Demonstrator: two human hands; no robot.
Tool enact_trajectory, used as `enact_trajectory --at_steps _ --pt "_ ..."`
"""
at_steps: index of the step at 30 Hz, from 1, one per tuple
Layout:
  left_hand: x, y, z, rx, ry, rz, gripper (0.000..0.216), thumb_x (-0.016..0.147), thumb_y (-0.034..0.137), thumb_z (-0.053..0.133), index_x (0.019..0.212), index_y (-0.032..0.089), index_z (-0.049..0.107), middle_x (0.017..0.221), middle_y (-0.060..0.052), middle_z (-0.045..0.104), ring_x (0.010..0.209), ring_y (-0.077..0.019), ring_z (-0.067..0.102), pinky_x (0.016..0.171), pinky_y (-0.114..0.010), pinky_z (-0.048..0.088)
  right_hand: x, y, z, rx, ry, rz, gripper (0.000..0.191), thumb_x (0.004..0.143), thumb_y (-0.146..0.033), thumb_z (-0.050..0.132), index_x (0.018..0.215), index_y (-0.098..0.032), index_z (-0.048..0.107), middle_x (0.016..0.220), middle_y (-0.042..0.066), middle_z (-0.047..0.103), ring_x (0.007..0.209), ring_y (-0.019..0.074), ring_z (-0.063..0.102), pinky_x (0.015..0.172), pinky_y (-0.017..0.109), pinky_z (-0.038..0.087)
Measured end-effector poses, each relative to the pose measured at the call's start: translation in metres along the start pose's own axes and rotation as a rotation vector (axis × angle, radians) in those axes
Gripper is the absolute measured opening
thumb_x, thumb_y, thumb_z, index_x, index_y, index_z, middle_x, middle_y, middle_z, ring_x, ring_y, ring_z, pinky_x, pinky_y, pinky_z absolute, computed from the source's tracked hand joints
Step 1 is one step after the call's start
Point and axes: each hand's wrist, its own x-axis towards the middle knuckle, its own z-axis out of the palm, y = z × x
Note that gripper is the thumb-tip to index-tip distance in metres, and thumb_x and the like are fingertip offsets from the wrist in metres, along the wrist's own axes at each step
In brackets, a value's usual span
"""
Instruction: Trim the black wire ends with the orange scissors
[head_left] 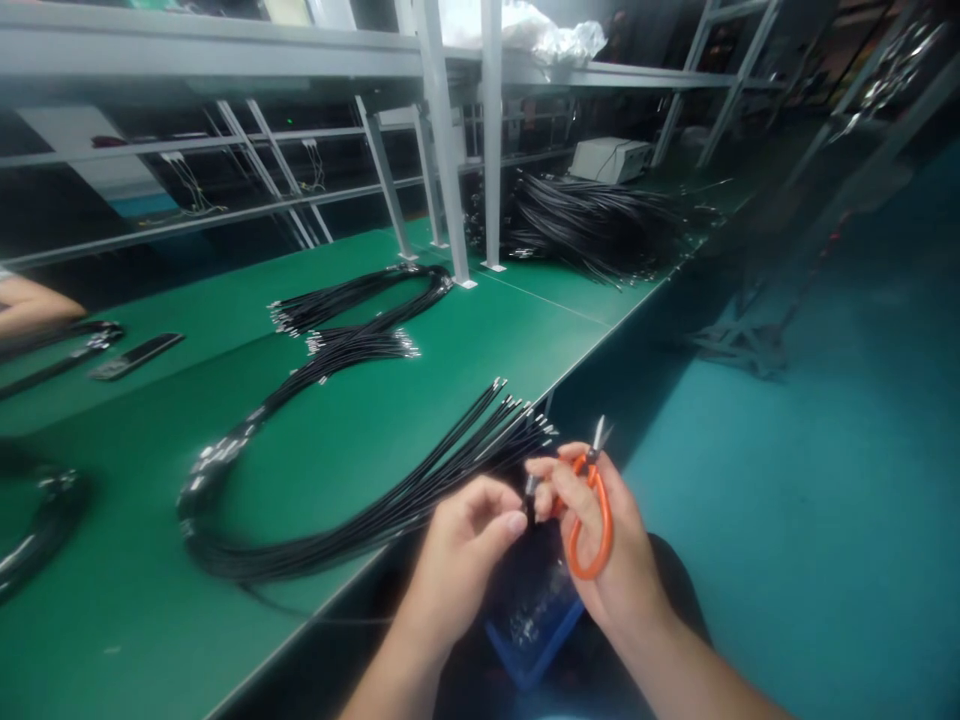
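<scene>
My right hand [611,545] holds orange-handled snips [590,515], the short blades pointing up past my fingers. My left hand [469,545] pinches the end of a thin black cable [529,492] between thumb and forefinger, right next to the right hand's fingertips. Both hands hover off the front edge of the green bench [450,350]. A loose bundle of black cables with metal tips [420,480] lies on the bench just left of my hands, its tips fanned toward the edge.
A blue bin [536,640] with small parts sits on my lap below the hands. More cable bundles [352,320] lie mid-bench and a large heap [592,225] lies at the far end by a white box [611,158]. Another person's arm [34,305] rests at far left. Shelf posts [450,150] rise from the bench.
</scene>
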Motion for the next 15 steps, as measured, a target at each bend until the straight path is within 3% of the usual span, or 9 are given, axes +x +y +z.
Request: enact_trajectory --at_steps 10,15 --pt "-0.0026 -0.0035 0.0024 -0.094 0.025 -0.002 0.016 0.08 0.03 0.066 0.078 0.016 0.057 0.071 0.003 0.055 0.06 -0.0082 0.042 0.053 -0.018 0.033 -0.003 0.007 0.0017 -0.055 0.004 -0.026 0.026 0.075 -0.013 0.07 0.089 -0.024 0.05 0.068 -0.008 0.06 0.061 0.0078 0.055 0.062 0.019 0.046" --pt "-0.0035 -0.0054 0.0014 -0.075 0.053 -0.02 0.019 0.079 0.031 0.067 0.078 0.016 0.056 0.066 0.005 0.047 0.057 -0.0073 0.037 0.051 -0.018 0.032 -0.0007 0.0054 -0.0018 -0.144 0.0 -0.106 0.025 0.078 -0.019 0.069 0.094 -0.026 0.051 0.092 -0.003 0.069 0.068 0.0089 0.061 0.069 0.023 0.05"
